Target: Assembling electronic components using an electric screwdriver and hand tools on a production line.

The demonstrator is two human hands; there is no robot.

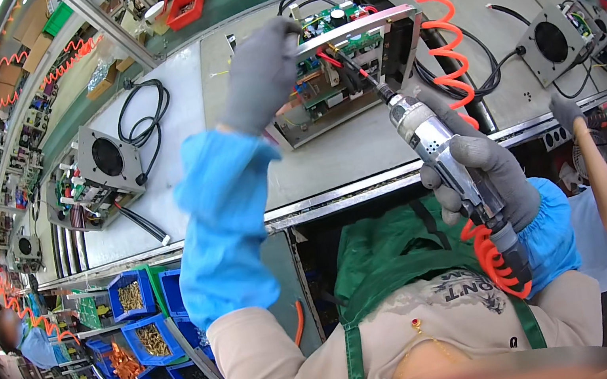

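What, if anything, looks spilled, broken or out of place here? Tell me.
Nothing stands out. The black cord at left lies in loops on the bench, brass-coloured parts sit inside blue bins, and no damage shows on the open metal box by the drill.

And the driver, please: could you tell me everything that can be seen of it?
The driver is a power tool with a shiny, metal-looking body, small holes in its side, a narrow nose with a bit, and a dark rear end. The right hand wraps around its body. It is tilted, nose up and leftward in the picture, rear end lower. The bit points into the open unit; whether its tip touches anything is unclear. An orange hose appears to join the rear.
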